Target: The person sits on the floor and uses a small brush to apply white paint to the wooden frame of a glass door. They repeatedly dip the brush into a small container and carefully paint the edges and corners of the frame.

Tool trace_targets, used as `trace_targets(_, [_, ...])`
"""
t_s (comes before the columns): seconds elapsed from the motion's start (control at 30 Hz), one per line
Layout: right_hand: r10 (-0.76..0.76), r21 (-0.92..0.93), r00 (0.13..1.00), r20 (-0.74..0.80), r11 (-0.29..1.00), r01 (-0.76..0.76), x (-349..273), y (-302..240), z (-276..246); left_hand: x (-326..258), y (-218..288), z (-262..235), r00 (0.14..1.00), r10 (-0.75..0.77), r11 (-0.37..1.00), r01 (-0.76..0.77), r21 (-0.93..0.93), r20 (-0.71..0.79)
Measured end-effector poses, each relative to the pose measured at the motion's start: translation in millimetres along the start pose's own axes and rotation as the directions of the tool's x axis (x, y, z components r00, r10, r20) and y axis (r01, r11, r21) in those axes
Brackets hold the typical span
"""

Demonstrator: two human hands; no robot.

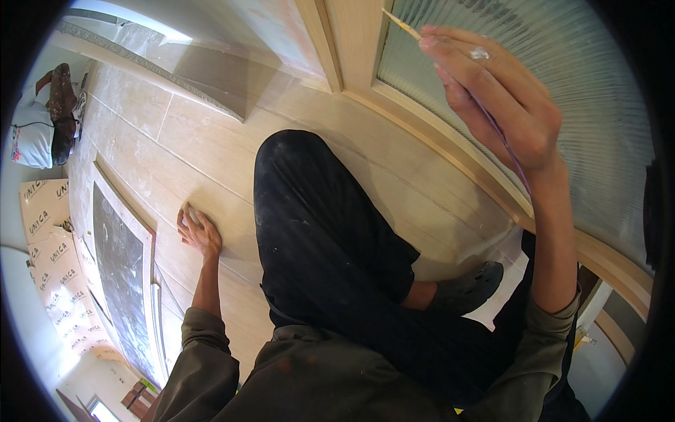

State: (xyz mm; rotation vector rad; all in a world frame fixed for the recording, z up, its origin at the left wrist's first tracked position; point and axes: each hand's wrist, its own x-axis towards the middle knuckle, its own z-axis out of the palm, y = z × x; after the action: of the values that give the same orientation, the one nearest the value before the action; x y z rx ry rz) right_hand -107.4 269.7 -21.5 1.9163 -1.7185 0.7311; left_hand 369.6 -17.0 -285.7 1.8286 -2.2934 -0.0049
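Pale yellow stick [402, 24], thin and pointed, held up at the wood frame [357, 43] and ribbed glass [598, 126]. Right grip [498, 91] pinches it at the fingertips; point aimed up and left. Whether it touches the frame: cannot tell. White smear [479, 53] on that hand. Left grip [200, 232] rests on the floor [204, 144], fingers spread. Nearby, left: dark panel [121, 243], light border. Farther left, printed brown sheets [58, 264]. Bent knee [302, 179], dark trousers, between both hands. Another person [41, 130], upper left.
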Motion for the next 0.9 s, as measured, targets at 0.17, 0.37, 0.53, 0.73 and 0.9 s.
trace_targets(0.17, [-0.016,0.039,1.0,-0.017,0.999,0.017,-11,7,5,0,1,-1,1.0,-0.004,1.0,0.004,-0.001,0.003])
trace_targets(0.37, [-0.029,0.025,1.0,-0.003,0.999,0.029,-12,8,7,0,-3,1,1.0,0.001,1.0,-0.001,-0.02,-0.007])
trace_targets(0.53, [-0.036,0.024,0.999,0.008,0.999,0.035,-14,9,7,0,-2,3,1.0,0.001,0.999,-0.001,-0.034,-0.015])
trace_targets(0.73, [-0.026,0.02,0.999,0.019,0.999,0.026,-16,8,10,0,-1,1,1.0,-0.01,0.999,0.01,-0.036,-0.003])
trace_targets(0.9, [-0.011,0.036,0.999,0.037,0.999,0.01,-18,8,10,1,1,0,1.0,-0.009,0.999,0.009,-0.032,0.006])
